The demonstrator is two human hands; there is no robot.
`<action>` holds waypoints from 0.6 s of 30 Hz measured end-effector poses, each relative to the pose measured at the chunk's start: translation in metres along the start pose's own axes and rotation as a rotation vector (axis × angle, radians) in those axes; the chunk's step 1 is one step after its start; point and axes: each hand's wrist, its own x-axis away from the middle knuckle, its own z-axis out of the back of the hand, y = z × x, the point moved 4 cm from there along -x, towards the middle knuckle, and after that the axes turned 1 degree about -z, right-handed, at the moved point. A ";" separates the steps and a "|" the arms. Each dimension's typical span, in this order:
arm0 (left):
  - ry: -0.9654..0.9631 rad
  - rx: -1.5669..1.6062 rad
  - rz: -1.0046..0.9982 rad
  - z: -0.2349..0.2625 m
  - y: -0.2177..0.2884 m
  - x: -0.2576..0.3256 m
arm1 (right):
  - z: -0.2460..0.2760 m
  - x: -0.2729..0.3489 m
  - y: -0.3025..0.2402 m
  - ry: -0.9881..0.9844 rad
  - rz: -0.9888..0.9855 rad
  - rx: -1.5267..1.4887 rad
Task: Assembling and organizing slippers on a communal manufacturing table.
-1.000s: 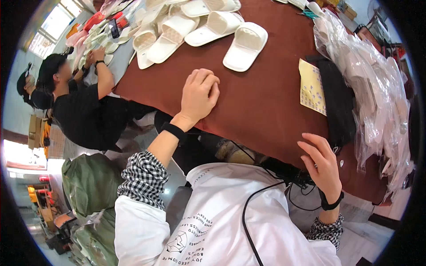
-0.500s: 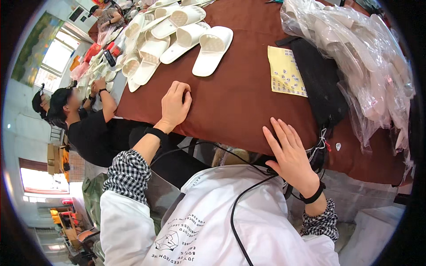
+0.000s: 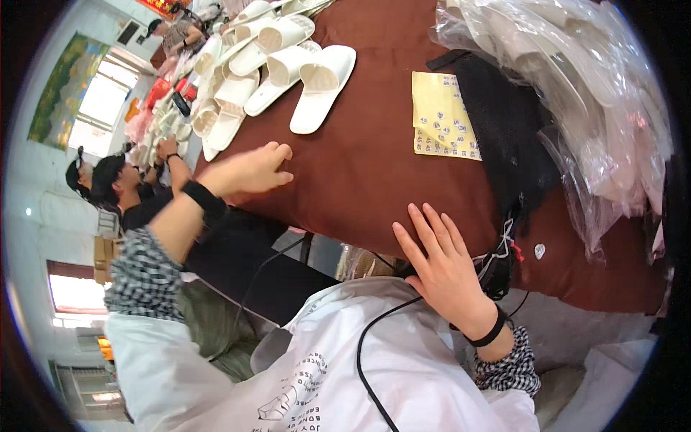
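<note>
My left hand [image 3: 252,170] hovers over or rests on the brown cloth of the table [image 3: 353,169], just below the white slippers. Its fingers are partly bent, thumb apart from the forefinger, with nothing visible between them. The nearest slipper [image 3: 322,90] lies alone at the right end of the group, beside another slipper [image 3: 282,75]. On the table's near edge my right hand [image 3: 446,270] lies flat, fingers stretched and spread, holding nothing. Farther in from it is a yellow sheet of small round stickers [image 3: 443,115], partly peeled, next to a black cloth bag [image 3: 507,129].
Clear plastic bags of pale slippers [image 3: 583,93] fill the right side. A small sticker [image 3: 540,250] lies near the right edge. A black cable [image 3: 363,345] runs across my shirt. At the left, a person in black [image 3: 122,180] works among more slippers.
My left hand has moved left and slightly down, its forearm swinging outward. My right hand stays flat on the table edge. The whole view has shifted a little.
</note>
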 end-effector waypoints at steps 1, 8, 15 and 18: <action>-0.181 -0.084 -0.026 0.024 0.017 0.000 | -0.001 -0.001 0.001 -0.003 -0.003 -0.003; 0.327 0.564 -0.498 0.153 0.104 0.027 | 0.004 -0.011 -0.003 -0.133 -0.110 0.014; 0.706 0.548 -0.470 0.168 0.078 0.041 | 0.010 -0.020 -0.003 -0.163 -0.117 -0.017; 0.603 0.707 -0.498 0.151 0.050 -0.010 | 0.007 -0.011 0.002 -0.138 -0.216 -0.001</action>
